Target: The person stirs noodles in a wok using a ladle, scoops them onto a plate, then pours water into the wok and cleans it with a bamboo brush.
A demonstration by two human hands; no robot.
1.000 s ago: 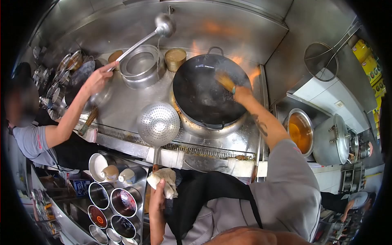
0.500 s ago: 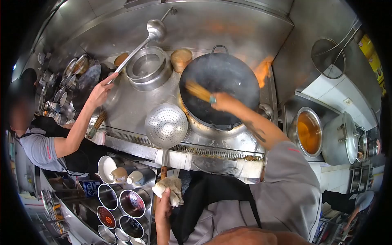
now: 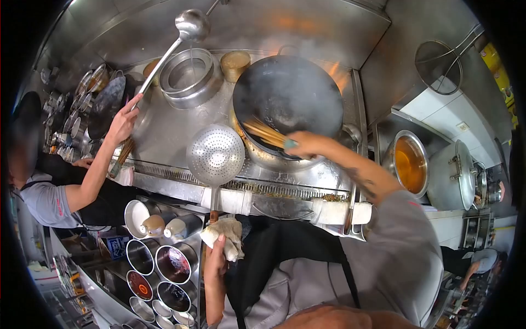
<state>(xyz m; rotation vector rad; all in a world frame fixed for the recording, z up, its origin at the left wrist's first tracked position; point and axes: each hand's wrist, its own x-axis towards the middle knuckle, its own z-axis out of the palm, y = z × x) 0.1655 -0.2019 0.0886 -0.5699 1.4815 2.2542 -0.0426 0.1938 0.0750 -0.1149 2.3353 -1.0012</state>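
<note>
My right hand [image 3: 308, 145] is closed round the bound end of a bamboo wok brush [image 3: 263, 131], whose bristles lie at the near left rim of a large black wok [image 3: 279, 104]. Steam rises from the wok, and a pale patch shows on its bottom. Lower down, my left hand [image 3: 217, 257] grips a folded off-white cloth [image 3: 223, 237]. Just above the cloth is the wooden handle of a round perforated skimmer [image 3: 216, 153], resting across the stove's front edge. Whether my left hand also touches that handle is hidden by the cloth.
At left, a co-worker's hand [image 3: 121, 126] holds a ladle [image 3: 192, 24] over a metal pot [image 3: 189, 82]. Sauce containers [image 3: 174, 264] stand below. Flame [image 3: 334, 74] flares behind the wok. At right are a bowl of orange liquid [image 3: 411, 164] and a lidded pot [image 3: 452, 175].
My right hand has brought the brush from the wok's inner left side down to its near rim. Steam looks thicker, and the flame smaller. The whole view has shifted slightly.
</note>
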